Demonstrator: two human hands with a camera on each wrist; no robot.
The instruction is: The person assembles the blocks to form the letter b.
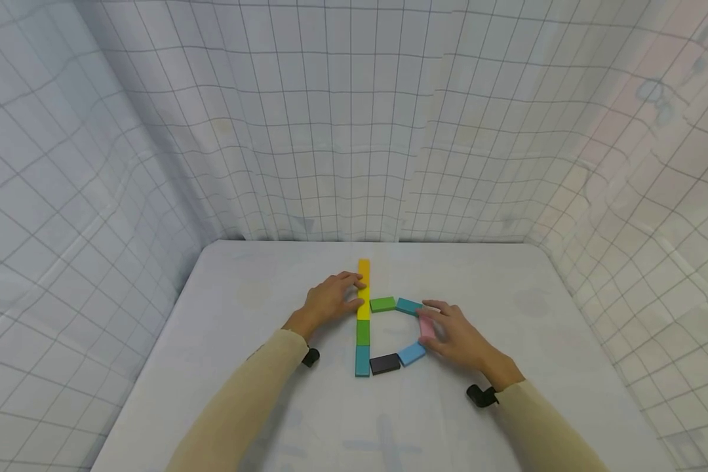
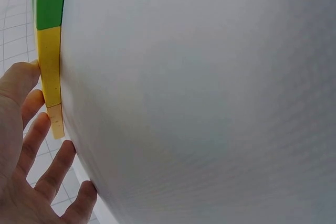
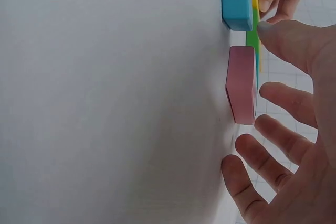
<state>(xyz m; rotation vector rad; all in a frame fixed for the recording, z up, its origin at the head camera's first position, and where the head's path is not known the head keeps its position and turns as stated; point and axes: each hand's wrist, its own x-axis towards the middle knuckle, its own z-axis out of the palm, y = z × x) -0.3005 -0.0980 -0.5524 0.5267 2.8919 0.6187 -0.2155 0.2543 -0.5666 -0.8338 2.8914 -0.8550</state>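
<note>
Flat coloured blocks form an outline on the white table. Its straight column has yellow blocks (image 1: 363, 265) at the far end, then a green block (image 1: 362, 333) and a teal block (image 1: 362, 361). My left hand (image 1: 326, 300) lies along the left side of the yellow part, thumb and fingertips right at its edge. On the right, my right hand (image 1: 457, 337) spreads its fingers around a pink block (image 3: 242, 85), partly covering it in the head view. Thumb and fingers are loosely bent beside this block, not closed round it.
Between column and pink block, a second green block (image 1: 383, 304) and another teal block (image 1: 408, 306) curve along the far side. A black block (image 1: 385, 364) and a light blue block (image 1: 412, 354) lie along the near side. Grid-patterned white curtains (image 1: 354, 164) surround the table (image 1: 242, 419).
</note>
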